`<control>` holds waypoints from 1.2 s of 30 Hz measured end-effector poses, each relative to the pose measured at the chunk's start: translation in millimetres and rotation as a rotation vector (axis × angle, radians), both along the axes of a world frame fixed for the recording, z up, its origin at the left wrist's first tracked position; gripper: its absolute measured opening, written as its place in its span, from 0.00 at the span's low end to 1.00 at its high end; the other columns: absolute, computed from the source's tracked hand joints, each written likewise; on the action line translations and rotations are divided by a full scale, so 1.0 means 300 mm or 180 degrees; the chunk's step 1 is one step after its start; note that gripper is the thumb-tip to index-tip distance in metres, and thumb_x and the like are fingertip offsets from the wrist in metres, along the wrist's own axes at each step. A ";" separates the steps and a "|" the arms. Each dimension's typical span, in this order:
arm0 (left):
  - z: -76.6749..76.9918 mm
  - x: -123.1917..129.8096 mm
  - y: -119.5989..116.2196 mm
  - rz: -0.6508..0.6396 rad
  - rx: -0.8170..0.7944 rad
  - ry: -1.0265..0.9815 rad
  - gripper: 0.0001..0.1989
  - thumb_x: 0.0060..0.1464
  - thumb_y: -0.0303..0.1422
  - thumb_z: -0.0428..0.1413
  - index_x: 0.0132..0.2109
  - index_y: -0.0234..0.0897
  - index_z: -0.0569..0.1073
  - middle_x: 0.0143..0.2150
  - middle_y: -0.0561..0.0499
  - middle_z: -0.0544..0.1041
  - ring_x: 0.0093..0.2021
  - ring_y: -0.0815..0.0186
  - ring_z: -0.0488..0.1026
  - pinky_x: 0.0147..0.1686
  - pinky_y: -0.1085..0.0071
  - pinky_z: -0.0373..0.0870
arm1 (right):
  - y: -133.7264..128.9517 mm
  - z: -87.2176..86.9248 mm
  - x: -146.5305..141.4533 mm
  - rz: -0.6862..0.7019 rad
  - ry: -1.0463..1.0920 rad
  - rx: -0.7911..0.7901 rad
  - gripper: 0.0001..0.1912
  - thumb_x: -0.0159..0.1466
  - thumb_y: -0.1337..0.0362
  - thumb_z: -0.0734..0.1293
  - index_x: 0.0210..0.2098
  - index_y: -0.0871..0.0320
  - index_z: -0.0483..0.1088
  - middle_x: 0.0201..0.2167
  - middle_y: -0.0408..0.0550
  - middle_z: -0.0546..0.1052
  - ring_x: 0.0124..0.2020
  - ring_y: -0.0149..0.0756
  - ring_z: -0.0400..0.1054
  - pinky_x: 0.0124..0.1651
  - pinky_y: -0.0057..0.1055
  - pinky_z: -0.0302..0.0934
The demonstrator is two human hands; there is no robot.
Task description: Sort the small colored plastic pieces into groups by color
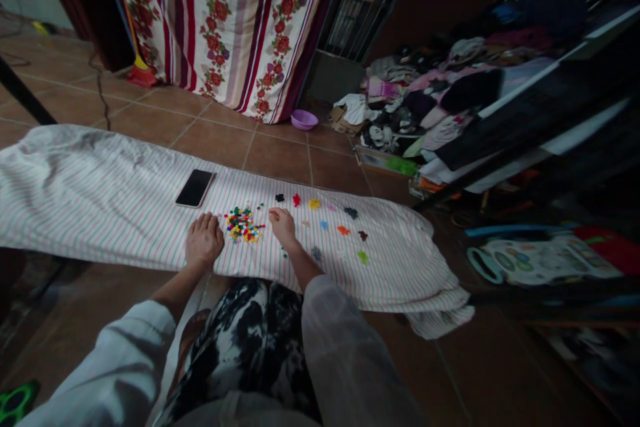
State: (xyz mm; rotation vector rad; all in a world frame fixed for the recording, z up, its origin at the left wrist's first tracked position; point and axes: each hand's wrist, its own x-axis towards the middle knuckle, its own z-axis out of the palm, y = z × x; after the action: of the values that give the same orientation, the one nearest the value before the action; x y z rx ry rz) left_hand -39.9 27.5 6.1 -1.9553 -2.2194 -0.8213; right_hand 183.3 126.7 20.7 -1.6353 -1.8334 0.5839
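Note:
A mixed pile of tiny coloured pieces (243, 227) lies on a striped cloth (125, 213). Left of it, my left hand (205, 240) rests flat on the cloth with its fingers stretched out. My right hand (283, 227) is just right of the pile, fingertips pinched; anything between them is too small to make out. Beyond that hand sit small single-colour heaps, among them a black heap (279, 197), a red heap (297, 200), a yellow heap (314, 203), a light blue heap (324, 225), an orange heap (343, 230) and a lime green heap (363, 257).
A phone (195, 188) lies behind my left hand. On the tiled floor past the cloth are a purple basin (304, 120) and a broom (140, 67) beside a flowered curtain (225, 27). Clothes (425, 93) are heaped at the right.

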 end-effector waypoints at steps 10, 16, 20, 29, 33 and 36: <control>0.009 -0.003 -0.002 -0.0037 -0.0078 -0.0005 0.22 0.61 0.31 0.45 0.56 0.23 0.72 0.61 0.30 0.71 0.65 0.45 0.64 0.63 0.49 0.59 | -0.066 0.017 0.185 -0.0393 0.0358 -0.0008 0.09 0.65 0.61 0.63 0.39 0.53 0.76 0.37 0.44 0.80 0.39 0.34 0.74 0.47 0.29 0.66; 0.020 0.002 -0.008 -0.0016 -0.0042 0.0056 0.22 0.62 0.32 0.44 0.56 0.24 0.72 0.61 0.30 0.71 0.64 0.45 0.65 0.62 0.49 0.60 | -0.105 0.049 0.291 -0.0696 0.0390 -0.0109 0.11 0.63 0.60 0.62 0.37 0.53 0.76 0.34 0.43 0.80 0.37 0.35 0.74 0.43 0.28 0.66; 0.023 0.005 -0.011 0.0012 -0.0061 0.0070 0.22 0.62 0.32 0.43 0.56 0.24 0.72 0.61 0.31 0.71 0.64 0.45 0.65 0.62 0.50 0.60 | -0.125 0.077 0.332 -0.0743 0.0464 -0.0135 0.11 0.60 0.62 0.62 0.36 0.54 0.76 0.35 0.44 0.81 0.38 0.34 0.74 0.45 0.28 0.66; -0.002 -0.005 0.000 -0.0026 0.0051 -0.0076 0.21 0.60 0.32 0.46 0.55 0.28 0.73 0.60 0.31 0.72 0.64 0.46 0.65 0.62 0.48 0.60 | -0.049 0.087 0.350 -0.0810 0.0655 -0.0211 0.15 0.55 0.67 0.61 0.38 0.57 0.77 0.34 0.45 0.81 0.37 0.35 0.75 0.43 0.28 0.68; -0.007 -0.005 0.003 -0.0072 0.0091 -0.0186 0.21 0.59 0.32 0.47 0.55 0.29 0.72 0.60 0.32 0.72 0.64 0.46 0.64 0.62 0.46 0.59 | 0.028 0.058 0.346 -0.0790 0.0740 -0.0282 0.16 0.57 0.68 0.60 0.41 0.57 0.76 0.37 0.46 0.81 0.40 0.34 0.76 0.44 0.28 0.69; -0.008 -0.004 0.002 -0.0018 0.0096 -0.0064 0.21 0.59 0.32 0.46 0.55 0.30 0.72 0.60 0.33 0.72 0.64 0.47 0.64 0.62 0.48 0.59 | 0.076 0.043 0.336 -0.0814 0.0881 -0.0431 0.17 0.58 0.70 0.60 0.42 0.57 0.76 0.39 0.47 0.81 0.41 0.34 0.76 0.40 0.27 0.70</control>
State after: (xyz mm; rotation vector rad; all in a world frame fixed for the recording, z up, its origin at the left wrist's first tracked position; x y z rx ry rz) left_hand -41.1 28.1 3.7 -1.9493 -2.2003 -0.8736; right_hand 284.1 149.4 33.8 -1.7442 -1.3879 0.7887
